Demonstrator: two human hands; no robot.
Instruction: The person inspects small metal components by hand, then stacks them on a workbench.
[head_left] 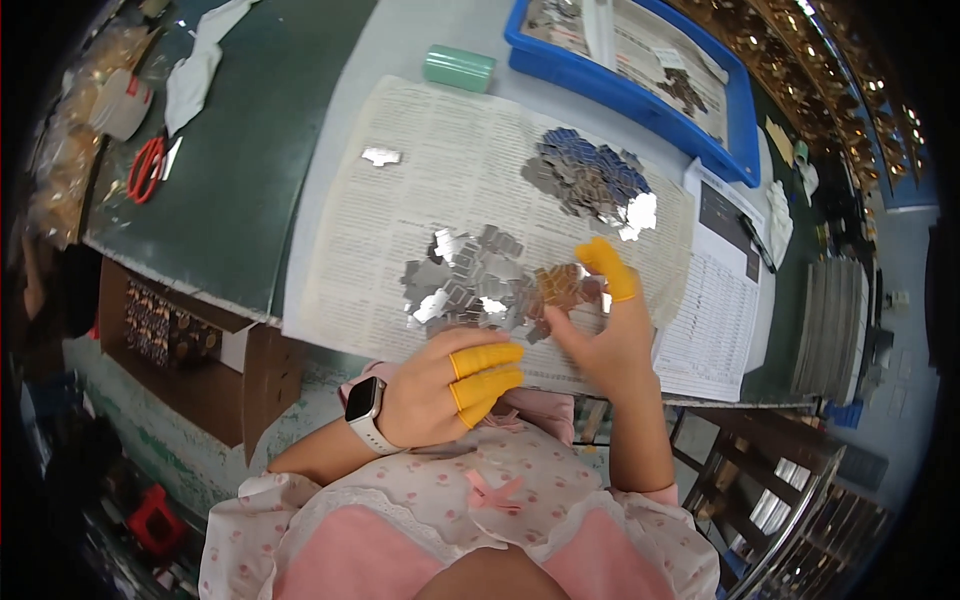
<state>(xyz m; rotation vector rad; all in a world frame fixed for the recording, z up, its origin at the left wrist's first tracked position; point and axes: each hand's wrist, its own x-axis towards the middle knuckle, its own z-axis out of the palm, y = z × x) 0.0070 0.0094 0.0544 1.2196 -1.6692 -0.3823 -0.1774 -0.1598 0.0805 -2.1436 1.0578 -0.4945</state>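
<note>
The newspaper (440,190) lies spread over the grey table (400,40), its near edge running along the table's front edge, just ahead of both hands. Bare print stays open to the left of the near pile of chips (470,285), apart from one stray chip (381,156); to the right a printed sheet (715,300) covers the table out to its end. A second pile (590,180) sits farther back, well apart from the hands, with a blue tray (640,100) and a green roll (459,67) beyond it.

The right hand (600,335) is at the right end of the near pile, which stretches left to right. Its yellow-capped finger (608,266) stands up and points away from the body; thumb and finger pinch a small coppery chip (562,285) lying flat at the pile's edge. The left hand (440,390) rests at the table's front edge, loosely curled and holding nothing, its two rubber-capped fingers (487,375) pointing right toward the other hand; a white watch (365,405) is on the wrist.

The chips are thin, flat, mirror-bright squares overlapping like scales. Red scissors (146,168) lie on the dark green mat (240,150) to the left
</note>
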